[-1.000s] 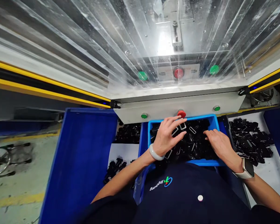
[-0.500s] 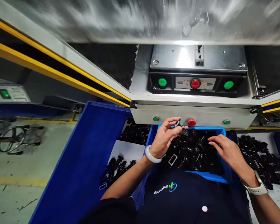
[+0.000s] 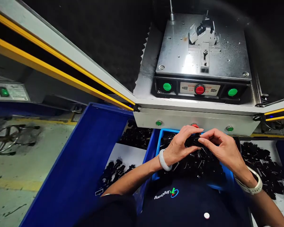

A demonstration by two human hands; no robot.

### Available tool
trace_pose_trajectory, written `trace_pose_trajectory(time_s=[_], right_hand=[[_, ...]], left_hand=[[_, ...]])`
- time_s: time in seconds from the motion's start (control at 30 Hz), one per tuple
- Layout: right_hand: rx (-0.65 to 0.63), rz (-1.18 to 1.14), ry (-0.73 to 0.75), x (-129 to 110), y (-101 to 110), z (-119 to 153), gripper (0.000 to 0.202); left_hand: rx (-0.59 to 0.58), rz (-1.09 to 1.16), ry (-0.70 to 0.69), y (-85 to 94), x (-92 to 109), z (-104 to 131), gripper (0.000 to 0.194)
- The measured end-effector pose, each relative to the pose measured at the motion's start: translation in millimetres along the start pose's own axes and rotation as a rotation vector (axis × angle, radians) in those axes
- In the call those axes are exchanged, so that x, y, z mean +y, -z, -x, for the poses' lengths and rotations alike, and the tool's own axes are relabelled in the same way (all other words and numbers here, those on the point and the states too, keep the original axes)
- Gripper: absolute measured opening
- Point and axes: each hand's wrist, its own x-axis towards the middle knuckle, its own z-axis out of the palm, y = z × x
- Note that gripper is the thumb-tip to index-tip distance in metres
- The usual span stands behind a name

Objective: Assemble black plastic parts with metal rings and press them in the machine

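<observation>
My left hand (image 3: 180, 143) and my right hand (image 3: 219, 146) meet over a blue bin (image 3: 159, 142) heaped with small black plastic parts (image 3: 198, 164). Between the left thumb and fingers is a small black plastic part (image 3: 193, 141), hard to make out against the dark heap. The right thumb and index finger pinch at its right end. Beyond the hands, on a metal plate (image 3: 177, 60), a pale fixture (image 3: 205, 37) carries another black part (image 3: 204, 26).
On the machine's black panel sit a left green button (image 3: 167, 87), a red button (image 3: 199, 89) and a right green button (image 3: 232, 92). More black parts lie in a left tray (image 3: 125, 153) and on the right (image 3: 262, 167). Yellow-edged guards (image 3: 85, 74) flank the opening.
My right hand has moved left to meet the left hand, which has shifted slightly right with the black part. The machine's metal upper section has risen out of view, exposing the fixture.
</observation>
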Motion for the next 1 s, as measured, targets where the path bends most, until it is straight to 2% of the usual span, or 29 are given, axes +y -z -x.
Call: trace_pose_trajectory(time_s=[0.2,0.3,0.4,0.47,0.5,0.57,0.6,0.63,0.67,0.73,0.77,0.8,0.87,0.93,1.0], right_hand=[[0.032,0.06,-0.015,1,-8,-9,0.032],[0.06,0.09,-0.002,0,-5,-19,0.033],[-0.044,0.06,0.087,-14,7,-49,0.033],[-0.05,0.071,0.22,-37,20,-85,0.032],[0.031,0.11,0.312,-52,27,-109,0.031],[0.34,0.262,0.477,-86,37,-166,0.032],[0.501,0.363,0.509,-103,41,-197,0.04],[0.601,0.469,0.479,-119,43,-227,0.053],[0.633,0.563,0.41,-133,45,-255,0.067],[0.573,0.681,0.268,-155,47,-297,0.083],[0.526,0.698,0.242,-162,48,-308,0.084],[0.491,0.687,0.262,-165,51,-309,0.081],[0.457,0.655,0.406,-160,62,-283,0.067],[0.421,0.684,0.569,-141,80,-223,0.056],[0.431,0.796,0.597,-108,102,-143,0.055]], left_hand=[[-0.164,-0.041,0.07,2.3,-4,-11,0.081],[-0.167,-0.054,0.06,6.8,-6,-22,0.063],[-0.081,-0.058,0.022,23.5,-6,-46,0.049],[0.07,-0.022,0.026,42.3,-7,-73,0.041],[0.17,0.0,0.04,53.2,-8,-90,0.035],[0.367,0.022,0.076,76.1,-11,-129,0.021],[0.443,0.022,0.092,87.3,-14,-150,0.016],[0.499,0.014,0.108,98.1,-16,-172,0.014],[0.538,0.006,0.126,108.3,-20,-195,0.013],[0.586,0.003,0.181,126.4,-26,-239,0.013],[0.597,0.0,0.211,134.2,-29,-260,0.013],[0.594,-0.008,0.233,140.9,-32,-281,0.014],[0.528,-0.025,0.225,150.3,-37,-320,0.019],[0.404,-0.037,0.185,153.1,-43,-353,0.021],[0.268,-0.086,0.177,149.9,-49,-379,0.03]])
